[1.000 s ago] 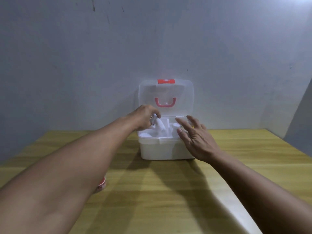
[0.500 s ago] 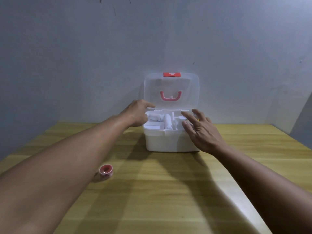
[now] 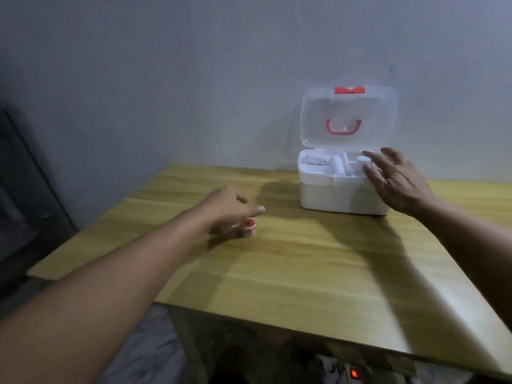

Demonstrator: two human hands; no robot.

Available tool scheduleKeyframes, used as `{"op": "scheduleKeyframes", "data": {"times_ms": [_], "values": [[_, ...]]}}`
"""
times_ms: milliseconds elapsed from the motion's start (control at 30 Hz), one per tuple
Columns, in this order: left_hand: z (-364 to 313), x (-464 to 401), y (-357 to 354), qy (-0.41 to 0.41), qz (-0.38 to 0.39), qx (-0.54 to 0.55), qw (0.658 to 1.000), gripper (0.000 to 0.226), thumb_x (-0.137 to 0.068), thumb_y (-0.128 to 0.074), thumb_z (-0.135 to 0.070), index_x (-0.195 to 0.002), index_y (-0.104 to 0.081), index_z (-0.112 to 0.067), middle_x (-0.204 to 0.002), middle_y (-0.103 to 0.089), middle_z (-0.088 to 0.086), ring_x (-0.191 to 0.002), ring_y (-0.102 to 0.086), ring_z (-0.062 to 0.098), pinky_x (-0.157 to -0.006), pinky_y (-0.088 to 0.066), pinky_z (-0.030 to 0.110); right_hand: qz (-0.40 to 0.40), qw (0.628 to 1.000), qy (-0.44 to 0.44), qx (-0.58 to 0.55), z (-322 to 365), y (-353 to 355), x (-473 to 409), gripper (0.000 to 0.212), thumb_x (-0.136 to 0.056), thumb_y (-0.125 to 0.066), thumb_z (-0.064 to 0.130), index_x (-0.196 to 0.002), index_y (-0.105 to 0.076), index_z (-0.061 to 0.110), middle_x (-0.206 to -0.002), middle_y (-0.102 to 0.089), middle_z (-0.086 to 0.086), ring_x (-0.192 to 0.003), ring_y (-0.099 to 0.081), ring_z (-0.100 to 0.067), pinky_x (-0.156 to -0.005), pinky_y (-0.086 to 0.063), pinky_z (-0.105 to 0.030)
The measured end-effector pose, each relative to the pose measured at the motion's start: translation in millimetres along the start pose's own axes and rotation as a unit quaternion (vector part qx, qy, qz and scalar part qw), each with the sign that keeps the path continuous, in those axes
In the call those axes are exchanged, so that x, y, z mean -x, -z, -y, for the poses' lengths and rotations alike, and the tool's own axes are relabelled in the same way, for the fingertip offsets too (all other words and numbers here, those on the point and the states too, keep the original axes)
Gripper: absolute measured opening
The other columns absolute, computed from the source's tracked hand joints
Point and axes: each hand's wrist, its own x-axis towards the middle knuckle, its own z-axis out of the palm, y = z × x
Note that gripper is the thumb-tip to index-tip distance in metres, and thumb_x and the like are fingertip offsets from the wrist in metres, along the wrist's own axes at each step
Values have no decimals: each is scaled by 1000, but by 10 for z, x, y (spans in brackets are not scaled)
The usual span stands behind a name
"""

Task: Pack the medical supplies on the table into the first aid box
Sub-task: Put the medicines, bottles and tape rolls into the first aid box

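Note:
The white first aid box [image 3: 332, 195] stands at the back of the wooden table [image 3: 304, 267], its clear lid [image 3: 349, 117] with a red handle raised against the wall. White rolls and a small white bottle lie in its top tray. My right hand [image 3: 393, 178] rests with spread fingers on the box's front right rim. A small roll of tape with a red core [image 3: 248, 227] lies on the table to the left of the box. My left hand [image 3: 230, 209] hovers over it, fingers apart, its fingertips right beside the roll, holding nothing.
The grey wall rises directly behind the box. A dark frame [image 3: 25, 195] stands at the left past the table's left edge. Below the table's near edge a red light [image 3: 354, 372] glows on the floor.
My left hand has left the box's tray and swung down and left to the tape roll. My right hand has stayed on the box. The view has shifted left.

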Motion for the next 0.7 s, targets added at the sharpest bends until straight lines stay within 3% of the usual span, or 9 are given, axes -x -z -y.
{"op": "scheduleKeyframes", "data": {"times_ms": [100, 200, 333, 433, 600, 700], "values": [[73, 145, -142, 16, -19, -52, 998, 87, -60, -68, -70, -130, -57, -19, -117, -71, 3, -121, -56, 26, -100, -47, 41, 3, 1000, -2, -2, 11, 6, 1, 48, -98, -27, 48, -142, -38, 31, -151, -29, -18, -139, -29, -29, -110, -24, -40], [57, 229, -157, 2, -58, -128, 990, 79, -63, -74, -60, -132, -56, -25, -134, -59, 3, -131, -41, 27, -102, -43, 41, 10, 1000, -2, -2, 15, 17, -2, 48, -98, -26, 49, -142, -38, 32, -151, -28, -18, -138, -30, -31, -110, -24, -41], [12, 237, -158, -25, -63, -132, 989, 57, -71, -77, -39, -124, -62, -27, -131, -62, 3, -124, -51, 24, -99, -46, 37, 17, 1000, -10, -2, 14, 15, -1, 49, -97, -25, 52, -141, -37, 35, -153, -26, -16, -138, -29, -32, -110, -24, -41], [-25, 203, -164, -42, -53, -118, 991, 37, -72, -79, -24, -108, -72, -25, -114, -71, 1, -104, -62, 20, -89, -51, 34, 20, 1000, -20, -10, 18, 19, 7, 50, -96, -25, 54, -141, -37, 38, -154, -24, -14, -137, -31, -35, -110, -25, -42], [-133, 89, -165, -57, -61, -91, 992, 46, -69, -83, -13, -113, -71, -22, -112, -72, 6, -95, -66, 19, -80, -51, 27, 18, 999, -23, -13, 44, 33, 21, 50, -96, -26, 54, -141, -36, 38, -154, -23, -13, -135, -32, -37, -110, -26, -42], [-368, -30, -50, -104, -75, -74, 989, 43, -68, -83, -11, -109, -73, -21, -107, -74, 3, -87, -63, 13, -74, -43, 19, 16, 1000, -21, -15, 57, 36, 32, 49, -97, -26, 52, -142, -37, 36, -154, -23, -13, -135, -33, -36, -110, -25, -42]]}}
